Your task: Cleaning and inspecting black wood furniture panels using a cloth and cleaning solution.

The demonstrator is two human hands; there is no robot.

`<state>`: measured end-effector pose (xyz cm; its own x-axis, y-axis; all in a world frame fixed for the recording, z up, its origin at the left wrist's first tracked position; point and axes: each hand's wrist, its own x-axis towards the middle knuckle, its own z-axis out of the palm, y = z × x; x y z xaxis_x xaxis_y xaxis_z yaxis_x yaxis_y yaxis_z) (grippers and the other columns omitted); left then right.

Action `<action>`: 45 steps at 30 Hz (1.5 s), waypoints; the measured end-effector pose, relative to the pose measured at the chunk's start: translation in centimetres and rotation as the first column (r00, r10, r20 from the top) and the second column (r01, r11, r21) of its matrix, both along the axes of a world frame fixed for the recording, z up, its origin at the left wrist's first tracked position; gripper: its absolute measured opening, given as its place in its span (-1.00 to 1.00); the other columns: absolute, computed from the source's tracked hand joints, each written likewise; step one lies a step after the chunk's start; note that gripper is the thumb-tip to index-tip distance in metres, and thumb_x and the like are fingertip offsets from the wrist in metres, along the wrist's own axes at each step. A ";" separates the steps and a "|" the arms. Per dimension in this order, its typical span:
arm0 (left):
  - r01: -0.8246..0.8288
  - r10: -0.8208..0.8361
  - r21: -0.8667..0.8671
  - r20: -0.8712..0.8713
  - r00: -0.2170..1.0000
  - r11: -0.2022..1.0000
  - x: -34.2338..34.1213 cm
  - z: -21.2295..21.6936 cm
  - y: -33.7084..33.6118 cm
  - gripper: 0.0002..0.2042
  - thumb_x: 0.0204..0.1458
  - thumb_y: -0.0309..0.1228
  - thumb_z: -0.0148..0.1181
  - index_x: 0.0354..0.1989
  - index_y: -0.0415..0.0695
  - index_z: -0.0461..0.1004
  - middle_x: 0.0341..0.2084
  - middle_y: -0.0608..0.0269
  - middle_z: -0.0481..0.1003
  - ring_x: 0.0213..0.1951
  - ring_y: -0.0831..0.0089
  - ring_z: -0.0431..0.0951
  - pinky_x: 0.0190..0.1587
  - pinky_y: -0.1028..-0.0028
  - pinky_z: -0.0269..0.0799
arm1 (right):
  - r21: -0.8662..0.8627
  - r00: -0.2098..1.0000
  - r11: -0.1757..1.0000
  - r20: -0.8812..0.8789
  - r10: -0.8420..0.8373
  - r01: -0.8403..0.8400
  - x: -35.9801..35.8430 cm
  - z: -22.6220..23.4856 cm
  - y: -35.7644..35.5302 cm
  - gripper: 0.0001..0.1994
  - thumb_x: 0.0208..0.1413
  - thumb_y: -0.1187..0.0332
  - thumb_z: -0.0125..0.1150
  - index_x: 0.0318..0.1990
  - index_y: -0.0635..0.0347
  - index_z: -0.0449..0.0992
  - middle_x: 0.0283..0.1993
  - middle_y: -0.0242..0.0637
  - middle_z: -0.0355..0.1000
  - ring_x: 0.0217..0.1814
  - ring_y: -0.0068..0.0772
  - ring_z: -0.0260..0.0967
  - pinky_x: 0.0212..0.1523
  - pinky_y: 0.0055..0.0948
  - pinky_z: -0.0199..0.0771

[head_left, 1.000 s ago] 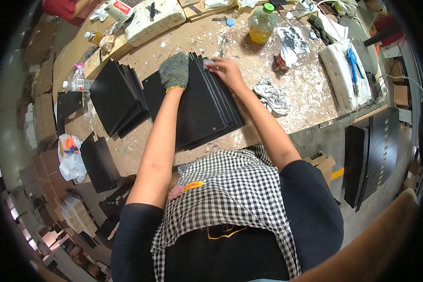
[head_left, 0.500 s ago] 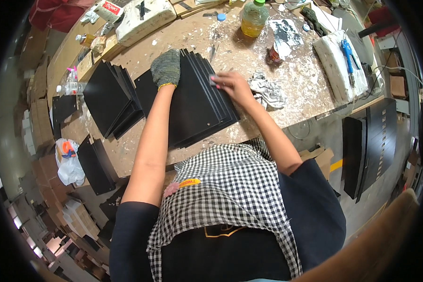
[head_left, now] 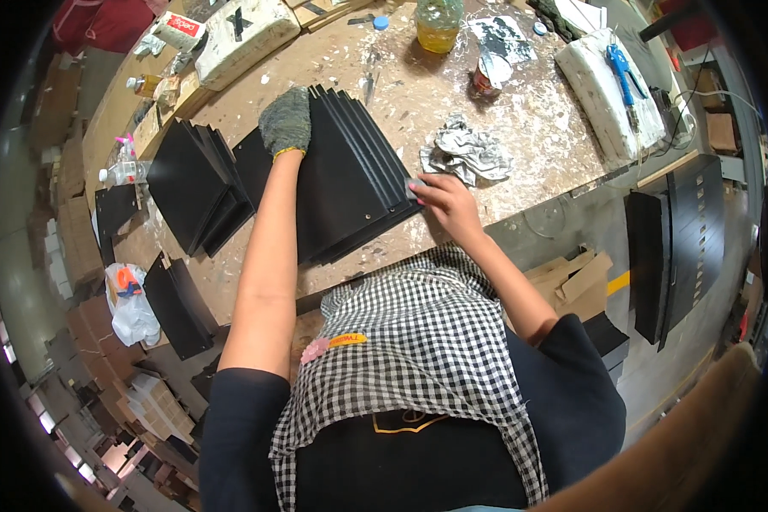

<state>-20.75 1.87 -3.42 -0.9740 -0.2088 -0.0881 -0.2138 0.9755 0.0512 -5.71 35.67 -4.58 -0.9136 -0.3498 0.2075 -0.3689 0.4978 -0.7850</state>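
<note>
A fanned stack of flat black panels [head_left: 337, 183] lies on the worktable, its stepped edges facing right. My left hand [head_left: 285, 122], in a dark grey knit glove with a yellow cuff, holds the far left part of the stack, fingers together and bent at the panels' edge; the fingertips are hidden. My bare right hand [head_left: 449, 203] is closed in a pinch at the stack's near right corner. Between its fingers shows a small grey pad [head_left: 414, 189], pressed against the panel edges. Just beyond that hand lies a crumpled white-and-grey rag [head_left: 467, 152].
More black panels [head_left: 189, 183] lean together on the left, with others [head_left: 179, 307] at the near left edge. A bottle of yellow liquid [head_left: 436, 30], an open can [head_left: 490, 75] and a white block [head_left: 610, 98] bearing a blue tool [head_left: 625, 72] stand farther back.
My right hand has slid along the panel edges toward me with the grey pad, down to the near right corner. My left hand stays on the stack. The view has shifted slightly.
</note>
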 end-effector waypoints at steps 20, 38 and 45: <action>0.031 -0.028 0.008 -0.263 0.964 0.999 0.5 -0.3 0.0 -0.55 0.29 -0.13 -0.25 -0.14 -0.13 0.60 -0.12 0.01 0.60 -0.07 -0.01 0.58 0.03 0.07 0.43 | -0.511 0.960 0.845 0.280 -0.010 0.158 -14.8 -4.7 -10.0 -0.49 0.23 0.25 0.23 0.29 0.23 0.35 0.01 -0.04 0.44 0.05 -0.24 0.41 0.11 -0.36 0.39; 0.085 -0.084 0.065 -0.014 0.996 0.994 0.0 -1.3 -2.8 -0.46 0.33 -0.07 -0.34 0.08 -0.16 0.53 0.10 0.03 0.50 0.14 0.05 0.48 0.23 0.12 0.32 | -0.359 0.952 0.912 0.293 -0.090 0.197 -12.1 -1.9 -9.2 -0.63 0.20 0.30 0.22 0.16 0.09 0.50 -0.01 -0.03 0.50 0.02 -0.04 0.44 0.16 -0.22 0.37; 0.136 -0.137 0.031 0.004 0.991 0.990 0.5 -1.0 -2.9 -0.46 0.34 -0.06 -0.37 0.19 -0.12 0.46 0.17 0.08 0.46 0.20 0.15 0.44 0.29 0.19 0.26 | 0.048 0.974 0.977 -0.096 -0.204 0.210 -11.3 -2.4 -8.9 -0.77 -0.01 0.40 0.36 -0.14 0.03 0.71 -0.12 -0.17 0.54 -0.05 -0.04 0.37 0.03 -0.21 0.40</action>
